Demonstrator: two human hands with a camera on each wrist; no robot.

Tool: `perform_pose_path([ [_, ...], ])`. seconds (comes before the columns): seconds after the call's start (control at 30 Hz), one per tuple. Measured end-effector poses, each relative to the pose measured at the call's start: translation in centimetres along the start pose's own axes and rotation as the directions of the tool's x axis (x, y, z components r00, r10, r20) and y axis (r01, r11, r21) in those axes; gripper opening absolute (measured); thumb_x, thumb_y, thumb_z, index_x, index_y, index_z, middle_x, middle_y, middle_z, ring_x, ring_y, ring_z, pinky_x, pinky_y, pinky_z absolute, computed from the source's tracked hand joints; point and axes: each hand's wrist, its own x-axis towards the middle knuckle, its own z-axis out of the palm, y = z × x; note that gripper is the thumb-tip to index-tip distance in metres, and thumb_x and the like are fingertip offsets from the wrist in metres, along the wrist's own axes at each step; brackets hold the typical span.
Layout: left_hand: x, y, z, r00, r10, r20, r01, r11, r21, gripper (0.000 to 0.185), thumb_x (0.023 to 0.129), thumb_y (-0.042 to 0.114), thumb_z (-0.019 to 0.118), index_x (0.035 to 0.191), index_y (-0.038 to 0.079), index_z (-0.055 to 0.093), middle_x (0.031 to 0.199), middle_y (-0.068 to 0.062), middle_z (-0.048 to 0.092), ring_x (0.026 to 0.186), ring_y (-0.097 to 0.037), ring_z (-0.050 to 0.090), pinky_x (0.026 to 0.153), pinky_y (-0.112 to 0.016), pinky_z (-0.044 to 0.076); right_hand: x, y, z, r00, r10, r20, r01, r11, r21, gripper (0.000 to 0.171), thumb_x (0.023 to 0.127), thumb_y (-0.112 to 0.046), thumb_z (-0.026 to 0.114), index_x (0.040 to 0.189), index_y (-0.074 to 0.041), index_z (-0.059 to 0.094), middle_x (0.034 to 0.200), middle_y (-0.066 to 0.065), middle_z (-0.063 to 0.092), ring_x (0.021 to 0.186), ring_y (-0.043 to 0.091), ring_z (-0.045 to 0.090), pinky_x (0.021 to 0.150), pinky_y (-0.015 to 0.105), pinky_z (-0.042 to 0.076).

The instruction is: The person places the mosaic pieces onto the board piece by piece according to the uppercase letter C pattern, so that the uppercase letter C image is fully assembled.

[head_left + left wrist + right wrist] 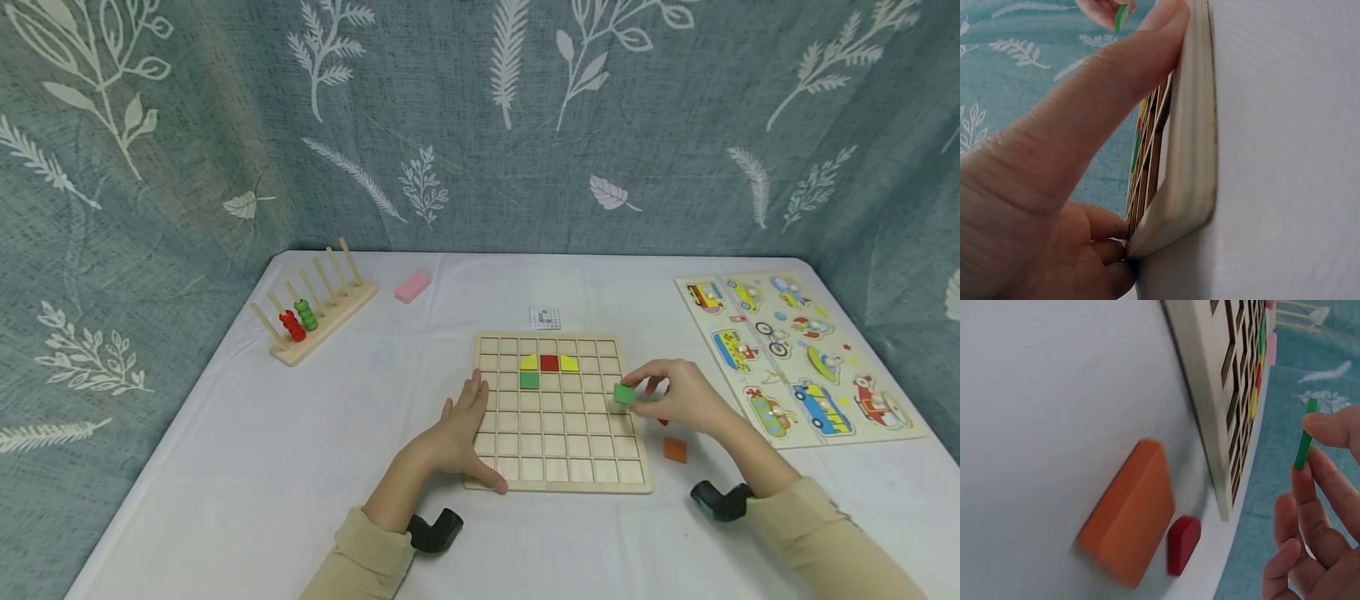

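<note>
The green tile [624, 393] sits pinched between the right hand's [678, 400] fingertips, just above the grid board's [558, 483] right edge; lowering it flat and square into a cell should seat it cleanly. The left wrist view shows the left hand [1054, 181] relaxed, pressing the board's edge. The right wrist view shows the tile edge-on, with an orange piece [1129, 515] and a red piece [1183, 542] below; the target cell is hidden.

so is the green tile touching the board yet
Apart. The right wrist view shows the green tile pinched in the right hand, with open background between it and the board edge.
</note>
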Motion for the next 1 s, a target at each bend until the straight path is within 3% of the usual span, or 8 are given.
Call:
perform_pose_path([
  [0.27, 0.0, -0.1, 0.0, 1.000, 0.002, 0.000, -0.002, 1.000, 0.003, 0.137, 0.046, 0.038, 0.090, 0.142, -0.008, 0.004, 0.150, -0.019, -0.010, 0.138, -0.029, -0.005, 0.109, -0.049, 0.003, 0.8, -1.0, 0.7, 1.000, 0.010, 0.017, -0.010, 1.000, 0.022, 0.027, 0.070, -0.006, 0.076, 0.097, -0.005, 0.070, 0.093, 0.006, 0.066, 0.077, 0.021, 0.052, 0.040, 0.026, 0.041],
  [0.5, 0.0, -0.1, 0.0, 1.000, 0.003, -0.002, -0.003, 1.000, -0.009, 0.137, 0.046, 0.038, 0.090, 0.143, -0.008, 0.004, 0.150, -0.019, -0.010, 0.138, -0.029, -0.005, 0.109, -0.049, 0.002, 1.3, -1.6, 1.1, 1.000, -0.025, 0.019, 0.025, 1.000, 0.016, 0.026, 0.070, -0.007, 0.076, 0.096, -0.005, 0.070, 0.093, 0.004, 0.067, 0.078, 0.019, 0.053, 0.054, 0.026, 0.043],
  [1.0, 0.0, -0.1, 0.0, 1.000, 0.002, 0.007, -0.002, 1.000, -0.016, 0.137, 0.047, 0.037, 0.090, 0.143, -0.008, 0.003, 0.150, -0.017, -0.011, 0.138, -0.028, -0.006, 0.109, -0.048, 0.001, 2.5, -2.8, 2.3, 0.997, -0.040, 0.061, 0.035, 0.997, 0.076, 0.027, 0.069, -0.006, 0.076, 0.095, -0.004, 0.071, 0.094, 0.005, 0.067, 0.075, 0.017, 0.053, 0.056, 0.026, 0.044],
])
